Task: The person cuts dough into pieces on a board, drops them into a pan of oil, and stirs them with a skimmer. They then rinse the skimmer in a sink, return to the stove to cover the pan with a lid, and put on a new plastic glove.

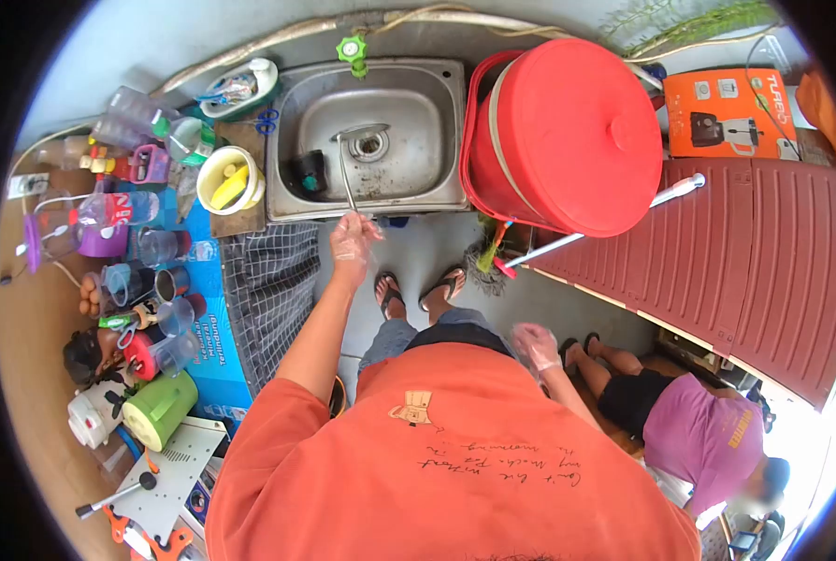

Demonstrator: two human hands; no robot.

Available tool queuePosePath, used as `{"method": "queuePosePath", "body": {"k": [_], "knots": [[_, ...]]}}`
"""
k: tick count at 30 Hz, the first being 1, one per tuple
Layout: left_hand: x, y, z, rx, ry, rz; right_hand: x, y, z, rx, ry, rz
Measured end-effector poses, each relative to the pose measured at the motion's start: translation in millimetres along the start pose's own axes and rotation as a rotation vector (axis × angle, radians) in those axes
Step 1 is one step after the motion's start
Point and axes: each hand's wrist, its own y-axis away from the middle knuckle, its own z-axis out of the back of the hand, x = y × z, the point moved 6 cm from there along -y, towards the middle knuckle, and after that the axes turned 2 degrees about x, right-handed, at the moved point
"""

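My left hand (353, 245), in a clear plastic glove, is closed around the handle of a metal ladle (347, 173) at the front edge of the steel sink (292, 202). The ladle's head lies over the drain. A dark cup (309, 172) rests on its side in the sink's left part. My right hand (536, 347), gloved as well, hangs low beside my right hip; its fingers look loosely apart, holding nothing.
A big red lidded bucket (577, 136) stands right of the sink. Left are a white pail (231, 192) with something yellow, bottles and cups. A person (703, 430) in purple is at the lower right. A white pole (614, 217) leans near the brown cabinet (717, 252).
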Motion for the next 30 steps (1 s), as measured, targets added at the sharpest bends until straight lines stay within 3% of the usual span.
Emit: {"method": "queuePosePath", "body": {"k": [4, 5, 7, 9, 10, 11, 13, 15, 17, 18, 19, 20, 21, 23, 24, 25, 27, 28, 30], "knots": [[-30, 35, -47, 0.08, 0.167, 0.073, 161, -14, -66, 0.204, 0.319, 0.359], [-36, 44, -61, 0.085, 0.157, 0.045, 204, -11, -84, 0.289, 0.372, 0.539], [-42, 69, -100, 0.167, 0.193, 0.086, 264, -16, -119, 0.382, 0.411, 0.653], [-45, 80, -129, 0.177, -0.057, 0.011, 302, -37, -150, 0.401, 0.276, 0.78], [-48, 83, -143, 0.182, -0.164, -0.036, 309, -46, -170, 0.657, -0.058, 0.563], [-52, 89, -155, 0.182, -0.272, -0.075, 324, -39, -175, 0.665, -0.062, 0.571], [-56, 100, -163, 0.134, -0.355, -0.13, 342, -13, -179, 0.767, -0.193, 0.355], [-68, 101, -165, 0.091, -0.428, -0.192, 344, -18, -181, 0.76, -0.162, 0.394], [-79, 100, -155, 0.21, -1.09, -0.152, 339, -37, -185, 0.612, -0.072, 0.542], [-103, 111, -175, 0.504, -1.515, -0.625, 340, -42, -186, 0.588, -0.139, 0.595], [-108, 98, -156, 0.399, -1.598, -0.193, 341, -54, -186, 0.582, -0.142, 0.595], [-125, 77, -136, 0.118, -1.761, -0.303, 339, -64, -184, 0.577, -0.14, 0.438], [-144, 49, -120, 0.015, -1.694, -0.352, 332, -72, -182, 0.571, -0.141, 0.276], [-216, 24, -158, -0.142, -1.719, -0.536, 334, -87, -185, 0.527, -0.138, 0.26], [-234, -13, -161, -0.179, -1.729, -0.688, 335, -95, -187, 0.484, -0.092, 0.232], [-258, -37, -186, -0.188, -1.784, -0.699, 337, -103, -189, 0.44, -0.046, 0.205], [-284, -81, -231, -0.211, -1.964, -0.482, 339, -126, -199, 0.384, 0.047, 0.266], [-289, -101, -241, -0.183, -1.968, -0.478, 341, -135, -204, 0.347, 0.16, 0.336], [-282, -142, -249, 0.005, -2.121, -0.288, 351, -142, -210, 0.272, 0.241, 0.363]]}}
